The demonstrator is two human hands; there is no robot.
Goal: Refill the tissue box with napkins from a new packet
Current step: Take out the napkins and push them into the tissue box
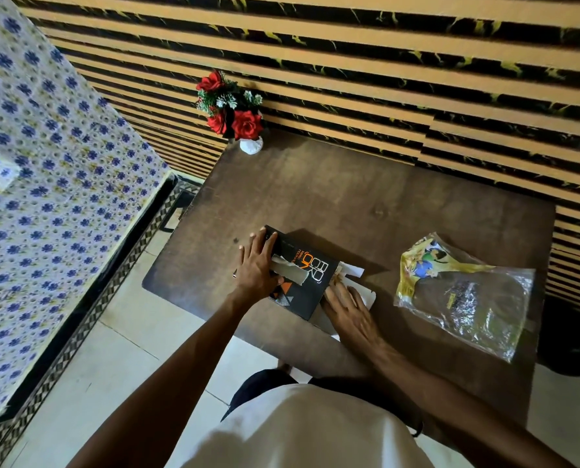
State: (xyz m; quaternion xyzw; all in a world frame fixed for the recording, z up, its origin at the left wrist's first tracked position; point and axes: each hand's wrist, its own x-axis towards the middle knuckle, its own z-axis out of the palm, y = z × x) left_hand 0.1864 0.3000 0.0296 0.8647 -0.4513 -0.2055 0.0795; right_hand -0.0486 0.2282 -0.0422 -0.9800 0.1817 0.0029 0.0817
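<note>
A black tissue box (307, 282) with orange and white lettering lies flat on the dark wooden table (366, 204). My left hand (256, 265) rests on its left end, fingers spread over the top and the torn slot. My right hand (346, 307) presses at the box's open right end, where white flaps (354, 271) stick out; its fingertips are at the opening, and napkins there are hard to make out. A crumpled clear plastic packet (464, 295) with yellow print lies flat to the right, apart from both hands.
A white vase of red artificial roses (233, 113) stands at the table's far left corner against the striped wall. A bed with a blue flowered sheet (45, 180) is to the left. Pale floor tiles lie below the table's near edge.
</note>
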